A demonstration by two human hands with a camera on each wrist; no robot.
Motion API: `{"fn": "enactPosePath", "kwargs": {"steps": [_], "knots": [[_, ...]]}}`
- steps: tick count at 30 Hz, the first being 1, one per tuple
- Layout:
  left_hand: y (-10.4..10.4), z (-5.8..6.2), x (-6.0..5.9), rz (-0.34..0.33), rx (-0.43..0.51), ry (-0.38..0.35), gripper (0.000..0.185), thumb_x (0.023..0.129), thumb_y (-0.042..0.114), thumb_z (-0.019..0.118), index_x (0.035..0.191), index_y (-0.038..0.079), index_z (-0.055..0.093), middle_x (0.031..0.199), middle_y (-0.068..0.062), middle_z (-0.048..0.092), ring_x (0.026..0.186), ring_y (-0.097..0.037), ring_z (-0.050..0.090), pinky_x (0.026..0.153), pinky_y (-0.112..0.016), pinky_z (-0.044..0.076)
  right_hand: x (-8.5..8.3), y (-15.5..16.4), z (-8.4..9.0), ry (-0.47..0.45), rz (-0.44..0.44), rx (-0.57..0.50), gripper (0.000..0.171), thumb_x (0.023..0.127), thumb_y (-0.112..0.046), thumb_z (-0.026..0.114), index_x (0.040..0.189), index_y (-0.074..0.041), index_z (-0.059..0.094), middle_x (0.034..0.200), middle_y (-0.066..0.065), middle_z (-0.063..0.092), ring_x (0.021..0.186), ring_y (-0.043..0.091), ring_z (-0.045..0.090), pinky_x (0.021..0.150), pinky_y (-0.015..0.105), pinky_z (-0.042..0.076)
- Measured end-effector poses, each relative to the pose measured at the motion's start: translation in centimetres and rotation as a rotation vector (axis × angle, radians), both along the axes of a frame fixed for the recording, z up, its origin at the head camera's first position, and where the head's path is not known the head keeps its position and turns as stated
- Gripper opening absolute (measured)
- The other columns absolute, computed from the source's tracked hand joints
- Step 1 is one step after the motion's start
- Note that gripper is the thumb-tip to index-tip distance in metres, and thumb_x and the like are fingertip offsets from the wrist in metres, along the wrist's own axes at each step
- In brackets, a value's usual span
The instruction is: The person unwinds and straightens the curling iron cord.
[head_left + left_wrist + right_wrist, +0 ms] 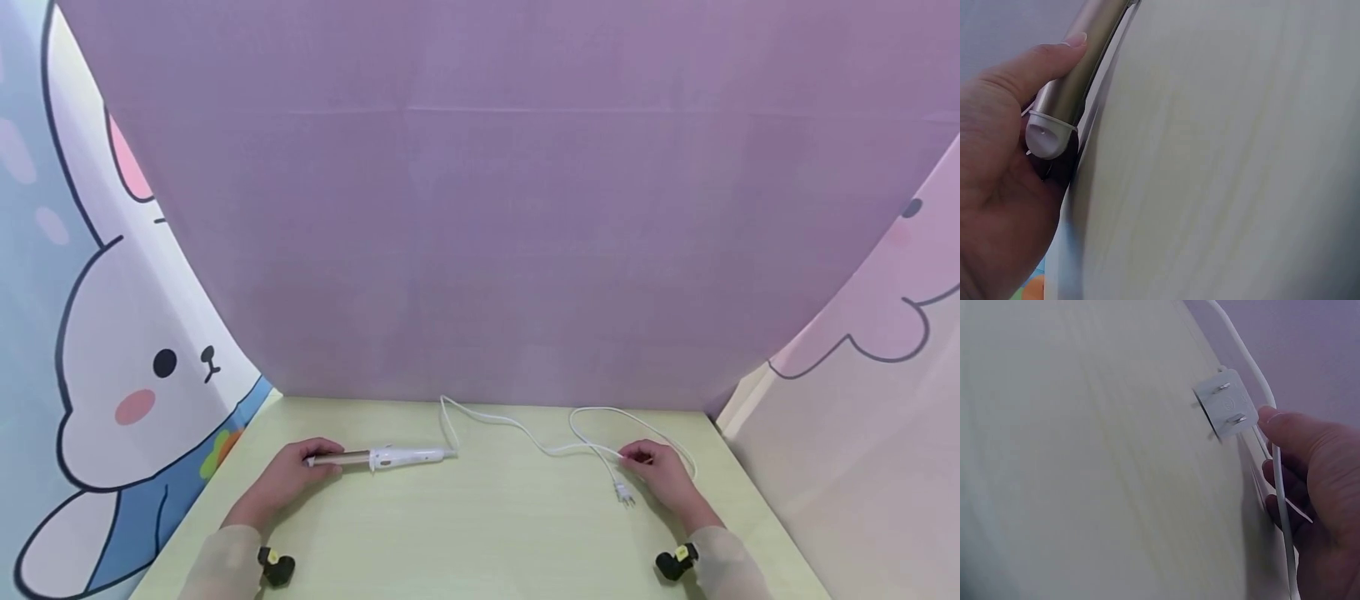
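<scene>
While the pale green table [480,517] is bearing everything, backed by a purple backdrop [480,233] and cartoon rabbit panels [127,367] at the sides, the work appears to be only starting. A white curling iron [390,457] is lying flat near the table's left side, its handle pointing right and its metallic barrel pointing left. From the handle a white cord [525,433] is trailing loosely across the table toward the right, looping once near the back edge; none of it is being gathered or wound yet, as far as the head view shows.

At the barrel's tip, the left hand [288,475] is closing around the iron, with the thumb [1047,59] lying along the metal and the other fingers curling beneath the capped end [1047,134]. Over on the right, the right hand [663,475] is taking hold of the cord just behind the plug [1225,411], fingers curling about the thin wire, while the plug itself is resting on the table with its two prongs bare.

Judging from this, both ends are in hand but the iron is not lifted, and the cord's slack is left to deal with.
</scene>
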State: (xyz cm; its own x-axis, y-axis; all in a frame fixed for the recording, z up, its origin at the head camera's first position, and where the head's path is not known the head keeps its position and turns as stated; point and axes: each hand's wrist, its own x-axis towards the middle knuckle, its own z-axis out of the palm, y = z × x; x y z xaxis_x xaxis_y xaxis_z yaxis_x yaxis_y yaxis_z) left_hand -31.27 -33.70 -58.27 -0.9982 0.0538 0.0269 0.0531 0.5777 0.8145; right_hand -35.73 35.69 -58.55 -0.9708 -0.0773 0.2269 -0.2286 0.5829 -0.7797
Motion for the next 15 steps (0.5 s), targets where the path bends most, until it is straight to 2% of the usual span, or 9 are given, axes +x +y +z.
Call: {"fn": "enactPosePath", "kwargs": {"steps": [8,12,15], "knots": [[-0.2,-0.11,0.0,-0.009,0.007,0.013,0.032,0.098,0.026,0.087,0.128,0.016,0.08,0.13,-0.003,0.076,0.123,-0.026,0.066,0.11,-0.05,0.047,0.16,-0.13,-0.25,0.048,0.008,-0.027,0.027,0.097,-0.007,0.085,0.123,-0.001,0.08,0.102,0.006,0.075,0.088,0.009,0.067,0.08,0.023,0.054],[-0.08,0.13,0.08,-0.012,-0.001,0.011,0.034,0.099,0.027,0.087,0.129,0.014,0.079,0.131,-0.004,0.076,0.122,-0.026,0.066,0.109,-0.049,0.048,0.18,-0.19,-0.27,0.083,0.007,-0.047,0.029,0.097,-0.008,0.086,0.125,0.0,0.078,0.105,0.009,0.076,0.089,0.008,0.067,0.079,0.023,0.055],[0.17,0.39,0.24,-0.015,-0.026,0.019,0.039,0.099,0.031,0.087,0.133,0.013,0.077,0.134,-0.006,0.074,0.124,-0.028,0.066,0.11,-0.052,0.049,0.13,-0.19,-0.11,0.112,0.015,-0.058,0.03,0.099,-0.008,0.084,0.126,0.002,0.077,0.109,0.013,0.075,0.092,0.009,0.067,0.08,0.022,0.055]]}}
